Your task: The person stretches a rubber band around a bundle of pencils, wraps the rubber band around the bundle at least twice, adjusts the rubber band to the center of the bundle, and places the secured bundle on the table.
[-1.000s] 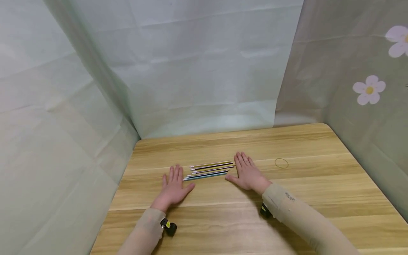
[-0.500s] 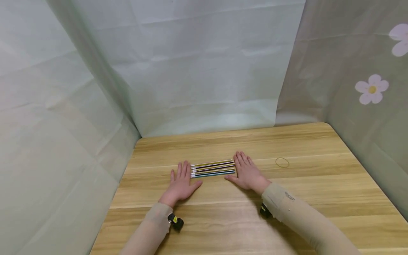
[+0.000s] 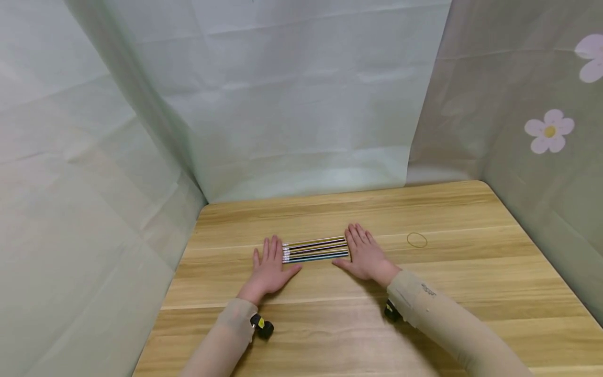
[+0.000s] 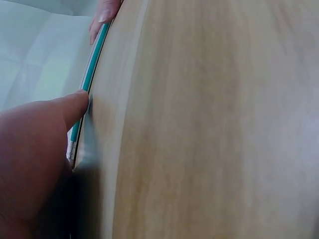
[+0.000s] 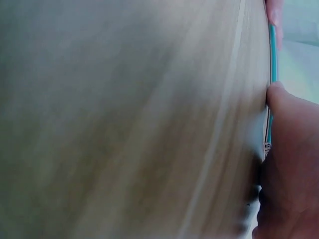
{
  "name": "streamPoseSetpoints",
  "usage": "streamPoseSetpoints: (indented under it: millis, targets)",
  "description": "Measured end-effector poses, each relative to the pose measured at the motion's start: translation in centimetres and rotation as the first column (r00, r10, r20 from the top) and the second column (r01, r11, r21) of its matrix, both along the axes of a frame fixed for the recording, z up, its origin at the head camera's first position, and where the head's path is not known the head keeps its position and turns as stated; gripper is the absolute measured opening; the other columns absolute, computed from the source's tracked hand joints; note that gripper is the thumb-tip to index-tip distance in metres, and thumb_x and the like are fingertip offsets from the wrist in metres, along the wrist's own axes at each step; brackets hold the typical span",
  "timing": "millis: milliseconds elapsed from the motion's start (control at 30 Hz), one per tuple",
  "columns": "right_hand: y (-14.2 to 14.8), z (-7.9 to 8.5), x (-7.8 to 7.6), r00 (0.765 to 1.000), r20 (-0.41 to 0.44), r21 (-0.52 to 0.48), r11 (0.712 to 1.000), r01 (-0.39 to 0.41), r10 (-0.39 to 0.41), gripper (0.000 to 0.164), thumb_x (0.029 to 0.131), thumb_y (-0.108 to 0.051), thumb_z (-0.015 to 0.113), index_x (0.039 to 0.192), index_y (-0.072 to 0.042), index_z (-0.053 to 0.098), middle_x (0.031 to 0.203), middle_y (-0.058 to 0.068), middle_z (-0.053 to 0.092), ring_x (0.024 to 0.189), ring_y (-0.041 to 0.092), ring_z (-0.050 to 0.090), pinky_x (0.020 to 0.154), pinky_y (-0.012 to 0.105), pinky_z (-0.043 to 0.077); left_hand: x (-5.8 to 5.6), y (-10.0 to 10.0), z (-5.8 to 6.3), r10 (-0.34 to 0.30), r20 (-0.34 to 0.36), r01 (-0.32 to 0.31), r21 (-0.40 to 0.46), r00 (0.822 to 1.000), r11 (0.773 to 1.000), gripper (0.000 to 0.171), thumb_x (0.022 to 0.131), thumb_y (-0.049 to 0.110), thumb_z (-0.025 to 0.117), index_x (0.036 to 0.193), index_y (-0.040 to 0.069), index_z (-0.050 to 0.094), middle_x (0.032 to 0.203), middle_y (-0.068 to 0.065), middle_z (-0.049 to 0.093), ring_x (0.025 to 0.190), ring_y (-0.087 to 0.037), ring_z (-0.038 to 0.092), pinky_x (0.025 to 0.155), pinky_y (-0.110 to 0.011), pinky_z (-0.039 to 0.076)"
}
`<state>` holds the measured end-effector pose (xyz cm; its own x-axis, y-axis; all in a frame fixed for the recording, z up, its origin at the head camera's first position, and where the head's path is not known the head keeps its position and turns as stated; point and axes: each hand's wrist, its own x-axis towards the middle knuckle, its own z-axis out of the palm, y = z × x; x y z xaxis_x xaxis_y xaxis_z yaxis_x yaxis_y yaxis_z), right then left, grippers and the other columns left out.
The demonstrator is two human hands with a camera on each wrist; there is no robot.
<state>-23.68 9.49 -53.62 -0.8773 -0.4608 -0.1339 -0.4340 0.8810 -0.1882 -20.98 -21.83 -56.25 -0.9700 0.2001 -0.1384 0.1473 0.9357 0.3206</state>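
A row of slim striped pencils with white left ends [image 3: 314,250] lies flat near the middle of a pale wood-grain table [image 3: 301,324], between the person's two hands. The pencils lie side by side, running from left to right; dark and yellow stripes show on several, and the one nearest the person is a teal pencil [image 3: 315,258].

The left hand [image 3: 270,269] rests palm down at the left ends, its fingers straight and pointing away from the person, its thumb stretched out along the near side. The right hand [image 3: 366,256] lies likewise at the right ends, fingers straight, thumb reaching in toward the near edge of the row. The hands are apart, with the row spanning the gap, and neither is curled round anything. In the left wrist view, the left thumb [image 4: 77,105] lies against the teal pencil.

To the right of the right hand, a thin yellow elastic loop [image 3: 416,247] lies on the table. Behind the table hangs a pale grey-green creased sheet [image 3: 306,104].
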Motion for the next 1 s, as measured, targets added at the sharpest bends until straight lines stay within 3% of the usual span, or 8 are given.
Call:
streamPoseSetpoints:
  millis: [133,333,867,1000]
  targets:
    - [0.0,0.0,0.1,1.0,0.006,-0.004,1.0,0.004,-0.004,0.106,0.105,-0.074,0.041,0.167,0.007,0.013,0.175,0.027,0.005,0.162,0.042,0.0,0.129,0.054,0.007,0.1,0.5,0.1,0.006,0.011,-0.006,-0.017,1.0,1.0,0.113,0.101,0.081,0.037,0.168,-0.002,-0.001,0.177,-0.019,-0.011,0.161,-0.038,-0.018,0.123,-0.064,-0.013]
    - [-0.2,-0.1,-0.1,1.0,0.009,-0.011,1.0,0.008,-0.008,0.107,0.104,-0.075,0.041,0.167,0.008,0.012,0.175,0.027,0.003,0.162,0.042,0.0,0.129,0.053,0.007,0.0,1.3,0.4,0.008,-0.006,-0.007,0.032,1.0,0.999,0.115,0.102,0.079,0.039,0.166,-0.009,0.002,0.175,-0.026,-0.009,0.161,-0.041,-0.015,0.121,-0.068,-0.015]
    - [-0.4,0.0,0.3,1.0,0.01,-0.002,1.0,-0.002,0.002,0.105,0.106,-0.071,0.041,0.165,0.01,0.014,0.174,0.03,0.003,0.162,0.044,0.0,0.129,0.054,0.005,-0.1,1.2,0.3,0.015,0.05,-0.013,-0.027,0.999,1.0,0.113,0.102,0.079,0.036,0.167,-0.003,-0.005,0.175,-0.02,-0.015,0.161,-0.037,-0.02,0.121,-0.067,-0.017]
    - [-0.6,0.0,0.4,1.0,0.004,0.01,1.0,0.002,-0.002,0.103,0.107,-0.07,0.04,0.165,0.011,0.015,0.174,0.03,0.004,0.162,0.044,0.0,0.129,0.053,0.006,-0.2,1.2,0.4,0.016,0.059,-0.016,-0.007,0.998,1.0,0.112,0.103,0.077,0.039,0.166,-0.003,-0.006,0.175,-0.02,-0.017,0.16,-0.036,-0.022,0.12,-0.066,-0.019]
